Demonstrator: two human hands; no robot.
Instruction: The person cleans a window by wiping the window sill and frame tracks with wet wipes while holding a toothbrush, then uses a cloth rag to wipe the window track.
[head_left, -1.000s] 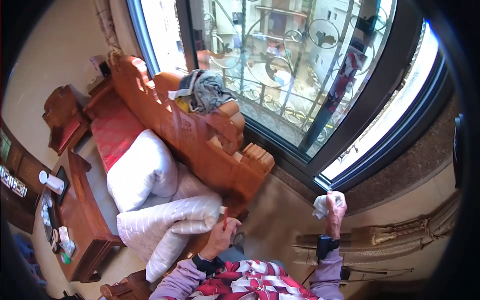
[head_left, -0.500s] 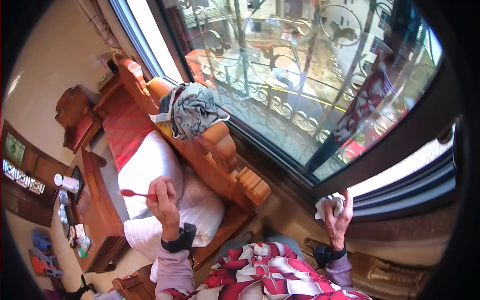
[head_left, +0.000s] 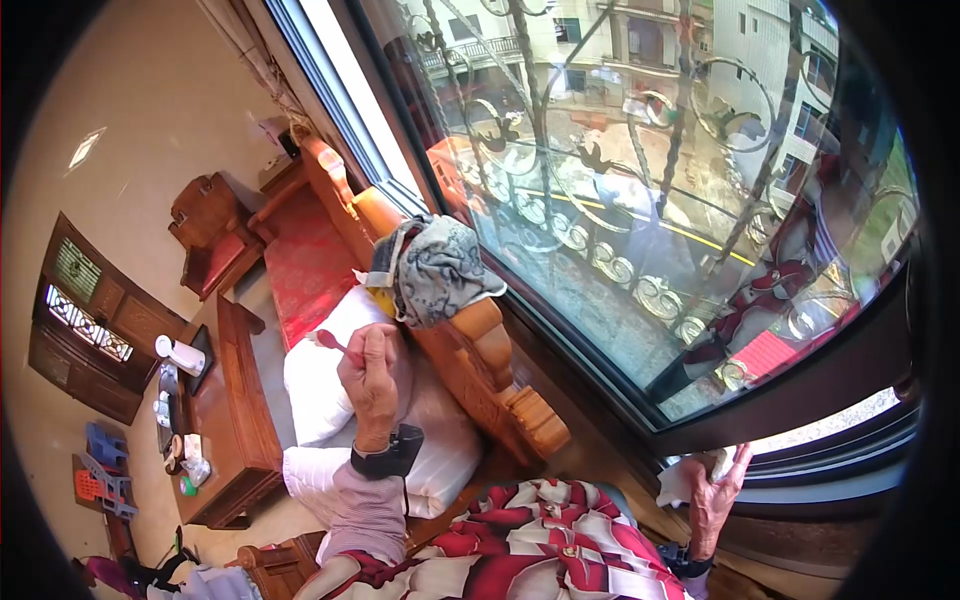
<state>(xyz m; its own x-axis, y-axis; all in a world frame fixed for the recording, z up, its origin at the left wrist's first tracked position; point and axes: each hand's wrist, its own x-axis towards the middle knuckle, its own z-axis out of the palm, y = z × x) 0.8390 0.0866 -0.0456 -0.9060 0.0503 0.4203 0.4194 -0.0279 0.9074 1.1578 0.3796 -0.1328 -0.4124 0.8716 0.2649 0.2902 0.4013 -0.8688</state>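
Note:
My left hand [head_left: 370, 385] is closed around the handle of a small red spoon-like tool [head_left: 329, 340], its rounded end pointing left above the white bedding [head_left: 325, 390]. At the lower right, my right hand [head_left: 712, 495] has a crumpled white tissue or cloth [head_left: 677, 483] in its grasp. Its fingertips are by the bottom corner of the dark window frame [head_left: 690, 435], near the sill track; contact cannot be made out clearly. A grey patterned cloth bundle [head_left: 440, 270] rests on the carved wooden armrest [head_left: 475, 350] beside the window.
Large glass pane [head_left: 600, 220] stands ahead, with ornate metal bars behind it. To the left are a long wooden table [head_left: 235, 420] carrying a white kettle [head_left: 180, 355] and small items, a red-cushioned wooden bench [head_left: 310, 290], and stacked plastic stools [head_left: 105, 465].
The view has shifted, so the room and window appear further right. My left hand still holds the red tool, its end now tilted upward. My right hand keeps the white wad near the frame's corner.

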